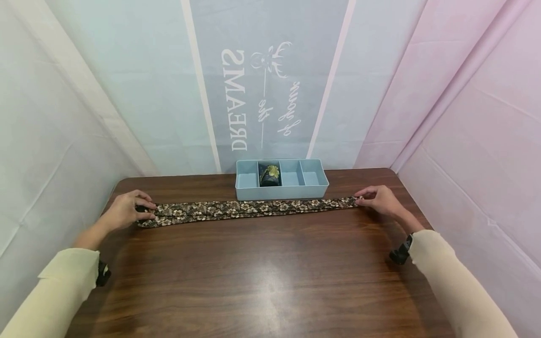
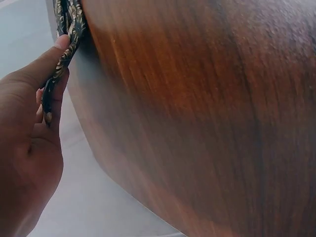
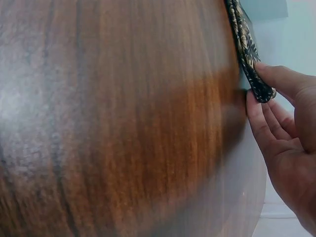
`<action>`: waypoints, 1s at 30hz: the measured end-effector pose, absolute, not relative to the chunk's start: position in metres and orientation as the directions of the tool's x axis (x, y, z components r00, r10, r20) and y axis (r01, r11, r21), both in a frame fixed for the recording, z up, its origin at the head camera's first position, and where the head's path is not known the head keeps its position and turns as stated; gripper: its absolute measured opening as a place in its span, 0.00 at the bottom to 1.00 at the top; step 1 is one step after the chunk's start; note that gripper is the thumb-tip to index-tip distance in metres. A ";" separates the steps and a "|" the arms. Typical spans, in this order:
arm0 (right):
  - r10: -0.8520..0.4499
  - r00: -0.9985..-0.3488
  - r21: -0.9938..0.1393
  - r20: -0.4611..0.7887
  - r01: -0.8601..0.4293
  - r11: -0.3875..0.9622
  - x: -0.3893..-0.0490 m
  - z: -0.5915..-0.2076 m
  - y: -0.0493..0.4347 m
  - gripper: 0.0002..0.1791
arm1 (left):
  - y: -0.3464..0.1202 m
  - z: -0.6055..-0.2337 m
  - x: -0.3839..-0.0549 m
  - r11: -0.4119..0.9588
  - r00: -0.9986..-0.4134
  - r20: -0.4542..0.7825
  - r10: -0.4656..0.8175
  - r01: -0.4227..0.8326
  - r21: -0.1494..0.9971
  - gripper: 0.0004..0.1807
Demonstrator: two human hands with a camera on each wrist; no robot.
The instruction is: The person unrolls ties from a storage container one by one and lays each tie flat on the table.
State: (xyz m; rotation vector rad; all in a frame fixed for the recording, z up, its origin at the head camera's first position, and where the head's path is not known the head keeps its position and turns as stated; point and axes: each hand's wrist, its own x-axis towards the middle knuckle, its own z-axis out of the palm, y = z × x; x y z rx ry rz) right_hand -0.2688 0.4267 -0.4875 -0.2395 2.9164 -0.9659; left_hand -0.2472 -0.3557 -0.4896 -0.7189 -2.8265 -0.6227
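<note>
Head view showed us a long, narrow strip of black floral cloth (image 1: 253, 206), its flowers cream and tan, stretched sideways just in front of a light-blue, rectangular plastic box (image 1: 281, 193) with four compartments; we could not tell whether the two touched; the strip lay in overlapping layers, wider at its end to the left of the box and narrower at its end to the right. We saw the person's left hand (image 1: 126, 211), well to the left of the box, pinching the wider end, the thumb on one face of the layers and the fingers on the other; the right hand (image 1: 379, 201), to the right of the box, pinched the narrower end in the same manner, and from the right wrist we saw the tip poking out between thumb and fingers. We found a dark, rounded bundle (image 1: 269, 175) with a yellow-green leafy pattern inside the box, in the second compartment from the left; beneath the box we saw a dark-brown, wood-grain table (image 1: 211, 281), shiny well in front of it; behind the box hung a grey-blue cloth panel (image 1: 287, 19) with mirrored white lettering.
</note>
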 end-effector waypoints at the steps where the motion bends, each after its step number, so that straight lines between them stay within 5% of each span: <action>1: -0.168 -0.986 -0.579 0.000 -0.137 0.804 -0.269 -0.488 0.426 0.15 | -0.356 -0.490 -0.247 0.798 -0.869 0.253 0.425 0.492 0.349 0.11; 14: -0.216 -0.976 -0.485 0.024 -0.200 0.851 -0.270 -0.482 0.422 0.12 | -0.359 -0.488 -0.245 0.814 -0.899 0.079 0.430 0.424 0.397 0.12; 30: -0.264 -0.961 -0.519 0.080 -0.266 0.812 -0.276 -0.451 0.417 0.22 | -0.323 -0.464 -0.253 0.812 -0.906 0.097 0.411 0.413 0.413 0.26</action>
